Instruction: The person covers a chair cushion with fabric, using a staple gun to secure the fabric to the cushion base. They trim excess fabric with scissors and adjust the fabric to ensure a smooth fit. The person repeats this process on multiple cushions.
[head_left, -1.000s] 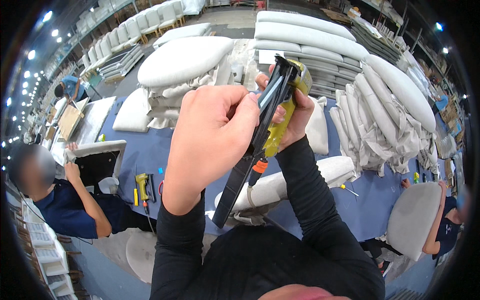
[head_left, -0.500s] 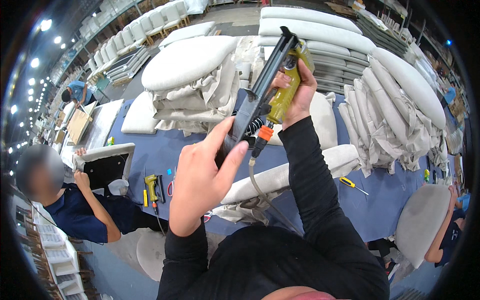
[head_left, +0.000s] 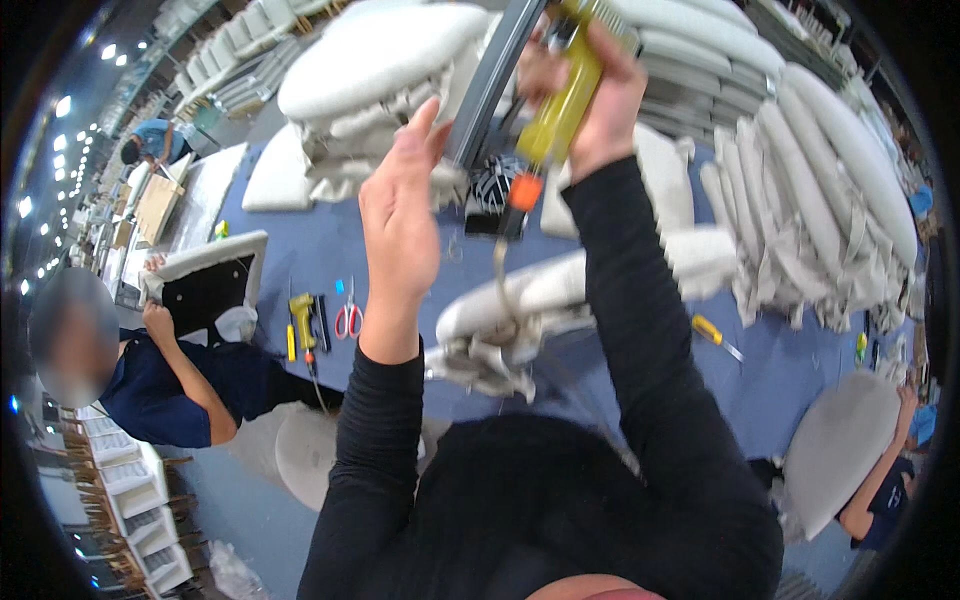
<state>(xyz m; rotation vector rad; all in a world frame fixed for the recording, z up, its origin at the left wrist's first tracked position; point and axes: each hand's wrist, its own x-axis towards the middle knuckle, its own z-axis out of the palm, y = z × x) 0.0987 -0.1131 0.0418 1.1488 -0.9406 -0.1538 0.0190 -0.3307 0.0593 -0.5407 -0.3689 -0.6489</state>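
Observation:
My right hand grips the handle of a yellow-green pneumatic staple gun, raised over the table with its long dark magazine slanting toward my left hand. An orange connector joins its lower end to an air hose. My left hand is beside the lower end of the magazine, fingers stretched out; whether the palm touches it, I cannot tell. The gun's upper end is cut off by the picture's top edge. Below it, a light grey upholstered pad with loose fabric lies on the blue table.
Stacks of covered cushions and a leaning row of pads stand on the table. Red-handled scissors, another staple gun and a yellow screwdriver lie nearer. A co-worker holds a seat frame at left; another holds a pad at right.
The staple gun and my right hand have moved up and away. My left hand has turned, its fingers now straighter and pointing up, no longer wrapped around the magazine.

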